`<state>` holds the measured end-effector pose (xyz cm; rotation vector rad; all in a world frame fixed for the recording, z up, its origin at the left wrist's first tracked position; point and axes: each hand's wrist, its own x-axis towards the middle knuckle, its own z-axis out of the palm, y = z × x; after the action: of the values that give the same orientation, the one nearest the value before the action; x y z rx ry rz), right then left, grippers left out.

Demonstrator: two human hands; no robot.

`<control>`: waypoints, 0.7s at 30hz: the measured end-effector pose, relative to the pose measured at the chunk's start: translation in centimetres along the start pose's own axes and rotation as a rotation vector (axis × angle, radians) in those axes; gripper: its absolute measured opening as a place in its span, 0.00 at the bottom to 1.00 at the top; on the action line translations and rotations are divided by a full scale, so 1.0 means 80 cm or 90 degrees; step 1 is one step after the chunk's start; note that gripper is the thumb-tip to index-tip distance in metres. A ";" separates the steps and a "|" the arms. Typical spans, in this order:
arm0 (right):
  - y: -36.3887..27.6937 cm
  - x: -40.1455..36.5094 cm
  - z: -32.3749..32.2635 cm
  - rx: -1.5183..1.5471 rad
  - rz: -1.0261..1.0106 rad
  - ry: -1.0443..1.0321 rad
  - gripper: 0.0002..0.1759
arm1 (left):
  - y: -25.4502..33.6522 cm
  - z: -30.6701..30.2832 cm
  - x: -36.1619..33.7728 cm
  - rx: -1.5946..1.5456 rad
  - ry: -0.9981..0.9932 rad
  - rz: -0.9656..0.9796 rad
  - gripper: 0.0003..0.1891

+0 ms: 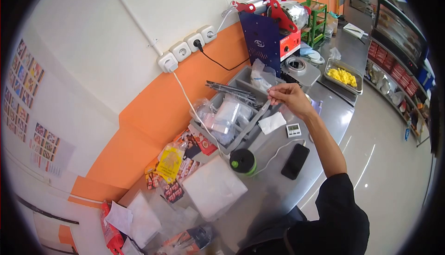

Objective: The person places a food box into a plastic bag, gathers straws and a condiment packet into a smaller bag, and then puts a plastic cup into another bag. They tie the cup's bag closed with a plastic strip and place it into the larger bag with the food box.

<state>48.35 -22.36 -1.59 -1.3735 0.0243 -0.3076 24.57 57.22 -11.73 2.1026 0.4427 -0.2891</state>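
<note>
My right hand (pixel 288 98) reaches over the steel counter to the right end of a grey divided bin (pixel 250 134). Its thumb and fingers are pinched together beside the bin's rim; what lies between them, if anything, I cannot make out. Just beyond the fingertips, a clear plastic bag with white contents (pixel 262 78) sits in one compartment. Other compartments hold clear plastic packets (pixel 227 118) and a bundle of black wrapped items (pixel 234 90). Below the hand lies a white paper (pixel 272 123), beside a small white digital timer (pixel 293 130). My left hand is out of view.
A black phone (pixel 295 161) lies near the counter's front edge. A green-and-black container (pixel 243 161) and a stack of white sheets (pixel 215 188) stand nearer me. A blue-and-red machine (pixel 260 44) rises behind. A metal tray (pixel 359 88) holds yellow food. A white cable crosses the bin.
</note>
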 end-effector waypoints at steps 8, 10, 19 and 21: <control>-0.044 -0.209 0.190 0.124 0.043 -0.090 0.10 | 0.062 0.027 -0.012 0.216 0.065 0.387 0.11; -0.035 -0.252 0.233 0.202 0.077 -0.113 0.09 | 0.083 0.032 -0.024 0.163 0.022 0.369 0.09; 0.015 -0.404 0.405 0.116 0.088 -0.117 0.11 | 0.070 0.031 -0.023 0.157 0.033 0.422 0.11; 0.019 -0.428 0.430 0.120 0.092 -0.118 0.11 | 0.075 0.030 -0.027 0.164 0.030 0.432 0.12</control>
<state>22.52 18.76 -1.60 -1.2009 -0.0587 -0.0592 25.03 51.77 -7.68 2.3734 -0.3076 0.1079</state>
